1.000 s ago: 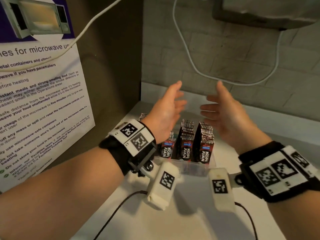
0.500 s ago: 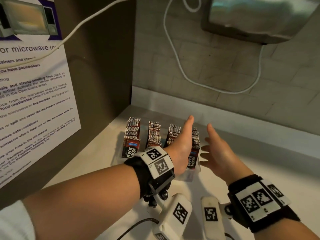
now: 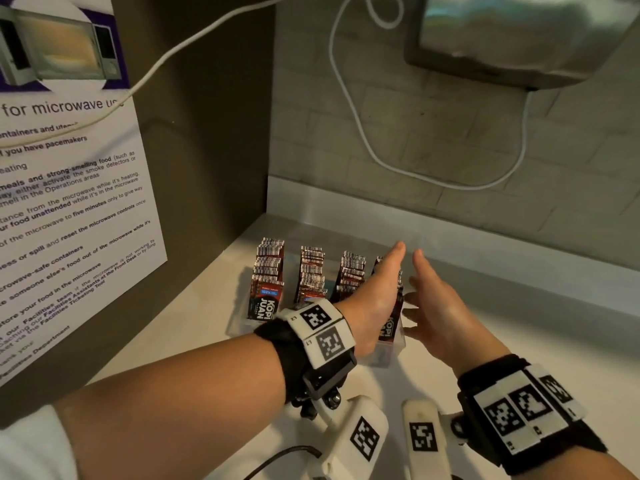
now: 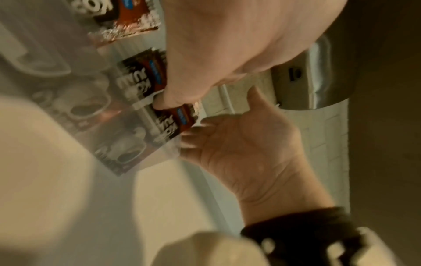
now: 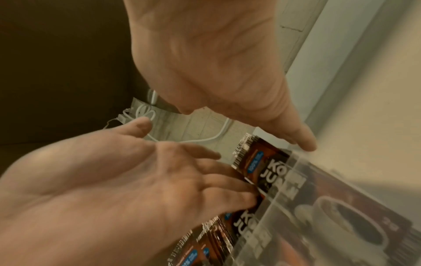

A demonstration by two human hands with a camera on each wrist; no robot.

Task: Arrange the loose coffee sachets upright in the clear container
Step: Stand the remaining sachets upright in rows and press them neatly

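A clear container (image 3: pixel 391 351) stands on the white counter with several rows of red-brown coffee sachets (image 3: pixel 268 289) upright in it. My left hand (image 3: pixel 381 289) lies over the rightmost row, thumb up; in the right wrist view its straight fingers (image 5: pixel 227 190) touch the sachets (image 5: pixel 262 162) there. My right hand (image 3: pixel 426 292) is just right of the container, palm facing it. In the left wrist view the fingertips of my right hand (image 4: pixel 239 144) reach the outer face of that row of sachets (image 4: pixel 175 122). Neither hand holds anything.
A dark side panel with a microwave notice (image 3: pixel 69 202) stands close on the left. A white cable (image 3: pixel 363 133) hangs on the tiled back wall under a metal appliance (image 3: pixel 519 39). A raised ledge (image 3: pixel 485 244) runs behind the counter.
Both hands have come down from above the container to its rightmost row and drawn closer together. The container now shows all its rows.
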